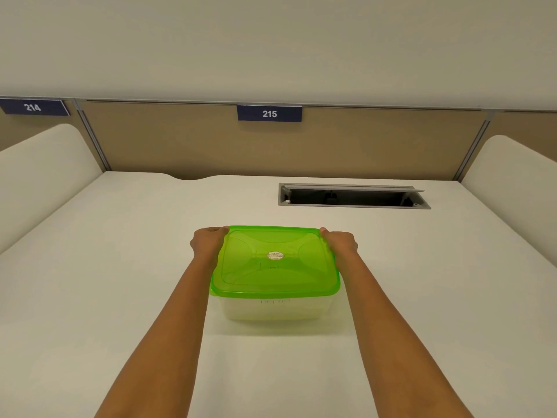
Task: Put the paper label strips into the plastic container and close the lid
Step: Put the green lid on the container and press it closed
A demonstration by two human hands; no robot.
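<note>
A clear plastic container (272, 309) stands in the middle of the white desk, covered by a translucent green lid (275, 262) with a small round sticker at its centre. My left hand (208, 244) grips the lid's far left corner. My right hand (340, 242) grips the far right corner. Faint dark marks show through the lid and the front wall; no paper label strips can be clearly made out.
An open cable slot (354, 197) is set into the white desk (120, 267) behind the container to the right. A tan partition with a "215" plate (269, 113) closes the back. Rounded white dividers (39, 176) rise on both sides.
</note>
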